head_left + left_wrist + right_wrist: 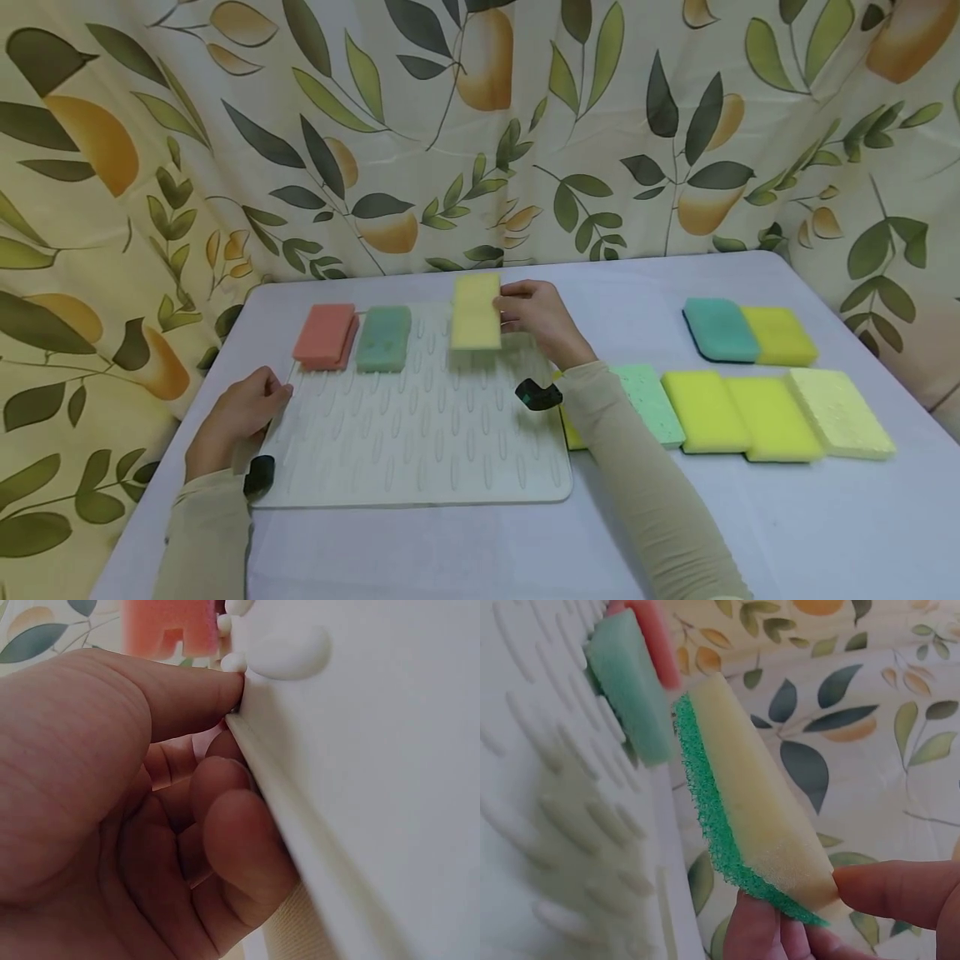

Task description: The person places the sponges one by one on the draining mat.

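Observation:
My right hand (pixel 543 321) pinches a pale yellow sponge (pixel 475 312) by its right edge, above the back of a white ridged drying mat (pixel 420 479). In the right wrist view, the sponge's green scouring layer (pixel 705 802) faces the mat, thumb on the yellow foam and fingers on the green side. At the mat's left edge, my left hand (pixel 236 417) grips the rim between thumb and fingers, seen close in the left wrist view. A red sponge (pixel 324 336) and a green sponge (pixel 384 337) lie side by side on the mat's back left.
To the mat's right, a teal sponge (pixel 720 329) and a yellow sponge (pixel 787 336) lie at the back. A front row holds a mint sponge (pixel 648 404), two yellow ones and a pale yellow block (pixel 840 412). A patterned curtain (pixel 570 142) hangs behind the white-covered table (pixel 450 554).

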`<state>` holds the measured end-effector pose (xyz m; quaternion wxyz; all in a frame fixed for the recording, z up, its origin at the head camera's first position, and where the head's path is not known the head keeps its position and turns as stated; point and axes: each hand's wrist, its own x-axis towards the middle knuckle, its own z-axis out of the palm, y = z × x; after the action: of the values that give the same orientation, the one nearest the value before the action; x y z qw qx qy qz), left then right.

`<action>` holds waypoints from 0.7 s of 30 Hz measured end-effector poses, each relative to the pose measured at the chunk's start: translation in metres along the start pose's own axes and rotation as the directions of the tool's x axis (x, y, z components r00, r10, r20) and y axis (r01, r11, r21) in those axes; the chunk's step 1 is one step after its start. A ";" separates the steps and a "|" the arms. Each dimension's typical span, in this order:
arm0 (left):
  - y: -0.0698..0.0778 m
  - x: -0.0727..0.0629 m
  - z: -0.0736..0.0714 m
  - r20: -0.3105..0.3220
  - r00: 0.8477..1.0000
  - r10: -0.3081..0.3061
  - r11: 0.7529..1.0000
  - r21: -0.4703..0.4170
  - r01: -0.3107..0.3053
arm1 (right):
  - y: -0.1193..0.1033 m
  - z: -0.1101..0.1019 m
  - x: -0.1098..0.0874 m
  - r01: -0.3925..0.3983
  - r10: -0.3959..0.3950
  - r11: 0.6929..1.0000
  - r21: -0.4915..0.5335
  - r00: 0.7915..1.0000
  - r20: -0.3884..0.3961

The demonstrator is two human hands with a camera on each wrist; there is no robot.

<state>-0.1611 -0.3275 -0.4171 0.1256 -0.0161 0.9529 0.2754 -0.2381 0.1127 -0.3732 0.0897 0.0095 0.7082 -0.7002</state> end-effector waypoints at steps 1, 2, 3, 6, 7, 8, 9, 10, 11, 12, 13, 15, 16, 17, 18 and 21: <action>0.000 0.000 0.000 0.001 1.000 -0.005 1.000 0.001 0.005 | 0.000 0.002 0.000 -0.003 0.003 1.000 0.009 1.000 0.009; 0.000 0.000 0.000 0.001 1.000 -0.007 1.000 0.003 0.007 | 0.000 0.005 0.001 -0.005 0.005 1.000 0.016 1.000 0.019; 0.000 0.000 0.000 0.003 1.000 -0.011 1.000 0.003 0.011 | 0.001 0.007 0.001 -0.006 0.005 1.000 0.024 1.000 0.030; -0.001 0.000 -0.001 0.000 1.000 -0.014 1.000 0.006 0.014 | 0.002 0.015 0.002 -0.009 0.006 0.999 0.038 0.998 0.060; -0.001 0.000 -0.001 -0.002 1.000 -0.012 1.000 0.005 0.012 | 0.002 0.017 0.002 -0.009 0.007 0.999 0.043 0.998 0.065; -0.001 0.000 -0.001 -0.004 1.000 -0.011 1.000 0.004 0.011 | 0.003 0.019 0.003 -0.011 0.007 0.999 0.047 0.997 0.071; -0.001 0.000 0.000 -0.006 1.000 -0.010 1.000 0.003 0.010 | 0.004 0.021 0.003 -0.014 0.010 0.999 0.050 0.997 0.077; -0.001 0.000 -0.001 -0.009 1.000 -0.008 1.000 0.004 0.008 | 0.005 0.023 0.003 -0.018 0.014 0.998 0.055 0.997 0.081; -0.001 0.000 -0.001 -0.010 1.000 -0.008 1.000 0.004 0.008 | 0.006 0.025 0.004 -0.025 0.020 0.998 0.060 0.996 0.083; -0.002 0.000 -0.001 -0.012 1.000 -0.008 1.000 0.004 0.008 | 0.008 0.027 0.005 -0.030 0.025 0.998 0.063 0.996 0.082; -0.001 0.000 -0.001 -0.012 1.000 -0.009 1.000 0.003 0.009 | 0.009 0.028 0.005 -0.035 0.030 0.997 0.065 0.996 0.081; -0.001 0.000 -0.001 -0.014 1.000 -0.010 1.000 0.005 0.010 | 0.012 0.032 0.007 -0.047 0.042 0.997 0.065 0.996 0.076; -0.001 0.000 -0.002 -0.015 1.000 -0.009 1.000 0.004 0.009 | 0.013 0.033 0.008 -0.052 0.047 0.997 0.065 0.996 0.071; -0.001 0.000 -0.002 -0.014 1.000 -0.006 1.000 0.002 0.006 | 0.015 0.035 0.009 -0.055 0.050 0.997 0.063 0.996 0.068; -0.001 0.001 -0.002 -0.014 1.000 -0.004 1.000 0.001 0.004 | 0.016 0.036 0.009 -0.058 0.054 0.996 0.061 0.997 0.063; 0.000 0.001 -0.001 -0.009 1.000 -0.006 1.000 -0.006 0.006 | 0.020 0.039 0.010 -0.068 0.065 0.996 0.050 0.996 0.062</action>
<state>-0.1624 -0.3286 -0.4165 0.1223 -0.0206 0.9526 0.2779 -0.2409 0.0731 -0.3942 0.1341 0.0140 0.6861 -0.7149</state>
